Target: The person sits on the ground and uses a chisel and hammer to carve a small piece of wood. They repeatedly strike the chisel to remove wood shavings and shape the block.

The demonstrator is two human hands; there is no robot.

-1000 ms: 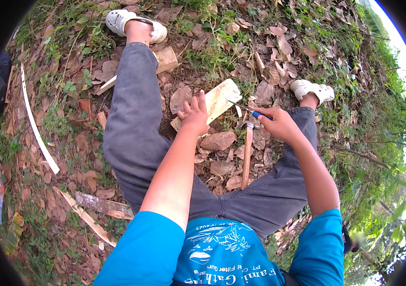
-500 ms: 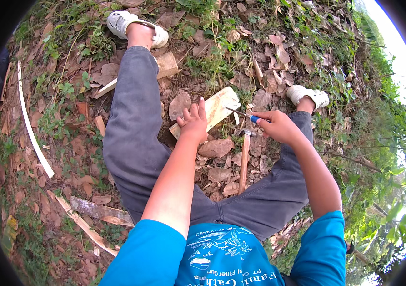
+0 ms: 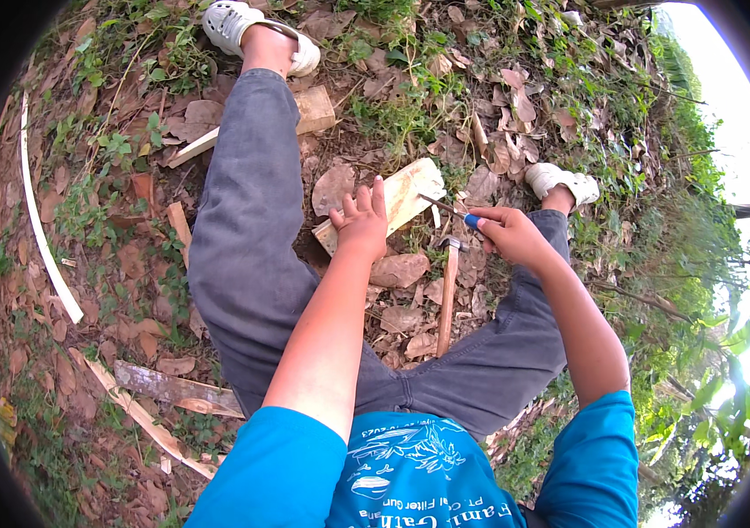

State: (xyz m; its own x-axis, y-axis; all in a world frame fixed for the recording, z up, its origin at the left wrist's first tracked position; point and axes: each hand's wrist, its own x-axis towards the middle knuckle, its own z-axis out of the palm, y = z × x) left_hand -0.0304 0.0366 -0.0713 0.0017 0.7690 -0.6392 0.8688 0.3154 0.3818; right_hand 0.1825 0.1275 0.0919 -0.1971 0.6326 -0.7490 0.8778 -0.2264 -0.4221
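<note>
A short, pale wooden block [image 3: 410,192] lies slanted on the leaf-strewn ground between my legs. My left hand [image 3: 362,229] rests on its near left part, palm down with the fingers spread. In my right hand [image 3: 508,236] is a blue-handled tool with a thin dark shaft [image 3: 447,208]; whether it is a chisel or a screwdriver I cannot tell. Its tip meets the block's right end, where the surface looks chipped. Just below my right hand a hammer [image 3: 449,295] with a wooden handle lies on the leaves, head away from me.
Beyond my left leg lies another wood block [image 3: 315,110] with a pale strip [image 3: 193,147] close by. A long, curved white strip [image 3: 41,220] and split wood pieces [image 3: 142,414] lie at the left. Dry leaves and weeds cover the ground; bushes rise on the right.
The view has shifted slightly. Both hands, the block and the blue-handled tool keep nearly the same places, with the tool's tip still at the block's right end.
</note>
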